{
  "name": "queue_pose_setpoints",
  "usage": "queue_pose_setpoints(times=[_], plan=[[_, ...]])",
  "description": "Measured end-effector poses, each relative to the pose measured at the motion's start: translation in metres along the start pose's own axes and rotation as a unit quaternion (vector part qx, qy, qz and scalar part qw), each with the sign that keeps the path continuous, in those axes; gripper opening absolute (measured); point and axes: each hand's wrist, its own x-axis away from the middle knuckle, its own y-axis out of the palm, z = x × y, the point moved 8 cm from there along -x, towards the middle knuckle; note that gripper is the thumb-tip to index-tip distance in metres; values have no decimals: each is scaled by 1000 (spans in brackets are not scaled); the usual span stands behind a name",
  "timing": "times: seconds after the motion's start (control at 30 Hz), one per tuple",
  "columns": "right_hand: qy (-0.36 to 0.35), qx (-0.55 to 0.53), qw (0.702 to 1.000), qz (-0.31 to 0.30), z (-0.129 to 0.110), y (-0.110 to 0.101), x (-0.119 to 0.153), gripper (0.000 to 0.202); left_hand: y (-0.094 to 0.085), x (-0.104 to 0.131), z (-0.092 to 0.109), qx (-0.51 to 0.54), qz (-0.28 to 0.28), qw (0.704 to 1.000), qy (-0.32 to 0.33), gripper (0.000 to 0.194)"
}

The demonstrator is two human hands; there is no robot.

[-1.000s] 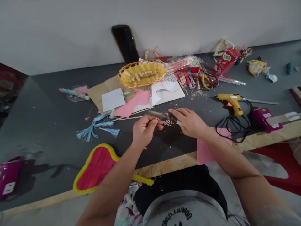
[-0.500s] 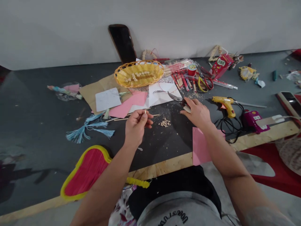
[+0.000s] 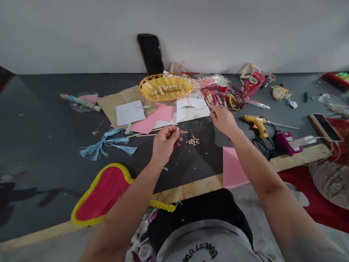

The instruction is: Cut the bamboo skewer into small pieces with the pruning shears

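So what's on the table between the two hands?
In the head view, a small pile of cut pale bits lies on the dark table, between the left hand, which pinches a short pale piece, and the right hand; crumbs lie scattered around it.

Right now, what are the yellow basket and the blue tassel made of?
The yellow basket looks like woven plastic or dyed wicker: glossy strands with open gaps; I can't tell which. The blue tassel seems to be soft thread or yarn, its loose matte strands fanned out on the table.
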Motion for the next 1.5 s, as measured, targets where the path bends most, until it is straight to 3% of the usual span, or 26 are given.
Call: queue_pose_setpoints(times=[0.03, 0.17, 0.3, 0.5, 0.6, 0.73, 0.87, 1.0, 1.2, 1.33, 1.5], plan=[[23, 2, 999, -39, -2, 7, -13, 39, -1, -1, 0, -7, 3, 1000, 5, 34], [75, 28, 995, -65, -4, 20, -54, 31, -10, -5, 2, -36, 33, 998, 31, 28], [97, 44, 992, -72, 0, 24, -65, 31, -14, -7, 3, -30, 41, 997, 51, 24], [11, 13, 996, -93, -30, 13, -23, 23, -5, -6, 1, -49, 6, 998, 42, 23], [-101, -32, 981, -161, -63, 23, 11, 17, -2, -5, 2, -64, -4, 997, 51, 21], [-144, -44, 969, -194, -78, 33, 34, 25, -4, -7, 0, -91, 0, 994, 56, 21], [-145, -67, 972, -173, -76, 36, 38, 38, -5, -8, -1, -99, -2, 993, 64, 20], [-162, -94, 971, -148, -73, 40, 45, 36, -2, -7, -2, -145, -16, 986, 75, 18], [-80, -263, 961, -3, -40, 28, 45, 29, 1, -3, 2, -195, -28, 976, 96, 14], [-30, -314, 949, 26, -25, 24, 44, 29, 1, -2, 4, -211, -33, 971, 105, 15], [-17, -314, 948, 38, -31, 16, 49, 28, 2, -1, 7, -231, -46, 964, 126, 17]])
